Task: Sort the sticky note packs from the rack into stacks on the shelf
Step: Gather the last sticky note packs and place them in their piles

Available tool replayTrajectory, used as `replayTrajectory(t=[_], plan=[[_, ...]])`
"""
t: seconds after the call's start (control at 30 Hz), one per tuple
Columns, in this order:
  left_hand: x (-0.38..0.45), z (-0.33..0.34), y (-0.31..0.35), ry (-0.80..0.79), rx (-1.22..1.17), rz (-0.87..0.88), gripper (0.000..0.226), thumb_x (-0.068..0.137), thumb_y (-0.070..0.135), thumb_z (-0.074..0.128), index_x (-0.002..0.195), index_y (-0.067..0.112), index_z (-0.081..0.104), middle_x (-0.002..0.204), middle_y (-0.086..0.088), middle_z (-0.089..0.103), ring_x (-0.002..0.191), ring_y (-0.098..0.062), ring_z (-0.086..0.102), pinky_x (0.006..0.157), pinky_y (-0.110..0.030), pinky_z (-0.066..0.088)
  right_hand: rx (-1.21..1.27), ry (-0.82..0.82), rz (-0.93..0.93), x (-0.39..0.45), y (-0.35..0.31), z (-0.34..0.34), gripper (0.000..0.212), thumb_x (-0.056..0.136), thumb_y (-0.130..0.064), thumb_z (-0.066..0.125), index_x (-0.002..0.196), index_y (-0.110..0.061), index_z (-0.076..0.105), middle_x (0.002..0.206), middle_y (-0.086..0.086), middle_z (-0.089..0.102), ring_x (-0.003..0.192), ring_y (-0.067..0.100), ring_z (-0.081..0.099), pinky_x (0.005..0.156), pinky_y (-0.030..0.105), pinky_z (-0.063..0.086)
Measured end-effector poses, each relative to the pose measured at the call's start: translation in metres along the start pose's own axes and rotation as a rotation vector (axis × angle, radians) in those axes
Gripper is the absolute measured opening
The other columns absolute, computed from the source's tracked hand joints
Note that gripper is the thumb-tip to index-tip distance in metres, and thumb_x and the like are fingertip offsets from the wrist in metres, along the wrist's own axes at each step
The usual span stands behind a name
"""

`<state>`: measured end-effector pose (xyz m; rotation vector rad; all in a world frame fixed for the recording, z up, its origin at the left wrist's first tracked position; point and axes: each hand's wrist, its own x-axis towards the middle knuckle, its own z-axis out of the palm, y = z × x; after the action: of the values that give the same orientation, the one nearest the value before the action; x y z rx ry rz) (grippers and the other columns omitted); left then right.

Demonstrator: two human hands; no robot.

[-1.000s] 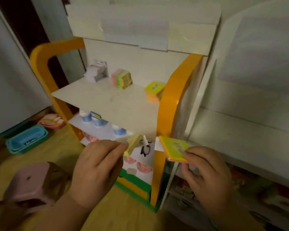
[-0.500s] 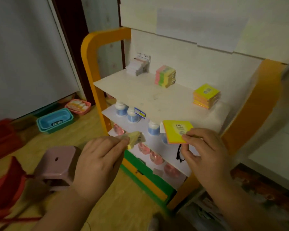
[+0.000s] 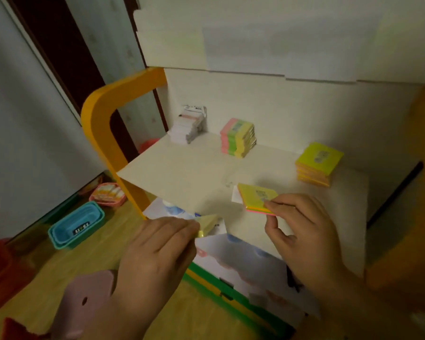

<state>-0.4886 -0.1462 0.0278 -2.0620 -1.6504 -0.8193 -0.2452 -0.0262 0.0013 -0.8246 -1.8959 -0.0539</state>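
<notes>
My right hand (image 3: 302, 231) pinches a yellow sticky note pack (image 3: 255, 198) with orange and pink edges, held over the front of the white shelf (image 3: 182, 177). My left hand (image 3: 155, 253) pinches a small pale yellow pack (image 3: 207, 224) just in front of the shelf's front edge. On the shelf stand three stacks: a white stack (image 3: 188, 125) at the back left, a pink, green and yellow stack (image 3: 237, 137) in the middle, and a yellow and orange stack (image 3: 317, 164) at the right.
The shelf unit has an orange frame (image 3: 101, 126) and lower shelves with small bottles (image 3: 174, 211). On the wooden floor lie teal baskets (image 3: 76, 228), a pink basket (image 3: 107, 193), a pink stool (image 3: 84, 303) and a red container (image 3: 0, 268).
Both hands with their packs have risen toward the white shelf. The view has swung left and closer, so the shelf now fills the middle.
</notes>
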Motion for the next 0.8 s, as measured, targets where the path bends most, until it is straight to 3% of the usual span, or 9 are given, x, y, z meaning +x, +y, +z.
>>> replayTrajectory(t=[0.2, 0.5, 0.67, 0.8], plan=[[0.053, 0.029, -0.039, 0.004, -0.015, 0.03, 0.03, 0.1, 0.031, 0.051, 0.111, 0.012, 0.072, 0.114, -0.002, 0.069, 0.103, -0.02, 0.06, 0.089, -0.033, 0.046, -0.039, -0.016, 0.025, 0.02, 0.019, 0.026, 0.018, 0.087, -0.008, 0.067, 0.101, -0.011, 0.076, 0.097, 0.005, 0.069, 0.087, 0.027, 0.064, 0.079, 0.034, 0.051], [0.135, 0.083, -0.061, 0.1, -0.074, 0.18, 0.016, 0.087, 0.013, 0.069, 0.1, 0.007, 0.074, 0.107, -0.008, 0.071, 0.097, -0.023, 0.064, 0.086, -0.035, 0.051, -0.161, 0.06, 0.161, 0.022, 0.034, 0.013, 0.011, 0.085, -0.009, 0.069, 0.093, -0.008, 0.076, 0.093, 0.007, 0.069, 0.087, 0.025, 0.063, 0.087, 0.026, 0.049], [0.194, 0.118, -0.074, 0.135, -0.124, 0.256, 0.014, 0.087, 0.013, 0.069, 0.099, 0.006, 0.074, 0.106, -0.011, 0.071, 0.097, -0.025, 0.063, 0.091, -0.03, 0.044, -0.191, 0.073, 0.228, 0.028, 0.035, 0.008, 0.009, 0.082, -0.008, 0.073, 0.09, -0.007, 0.075, 0.095, 0.006, 0.067, 0.091, 0.024, 0.066, 0.082, 0.033, 0.054], [0.23, 0.155, -0.092, 0.14, -0.197, 0.297, 0.015, 0.082, 0.008, 0.071, 0.096, 0.004, 0.073, 0.105, -0.012, 0.07, 0.094, -0.027, 0.061, 0.088, -0.032, 0.042, -0.291, 0.069, 0.253, 0.027, 0.031, 0.011, 0.008, 0.082, -0.01, 0.073, 0.088, -0.005, 0.075, 0.096, 0.006, 0.068, 0.09, 0.023, 0.066, 0.081, 0.03, 0.053]])
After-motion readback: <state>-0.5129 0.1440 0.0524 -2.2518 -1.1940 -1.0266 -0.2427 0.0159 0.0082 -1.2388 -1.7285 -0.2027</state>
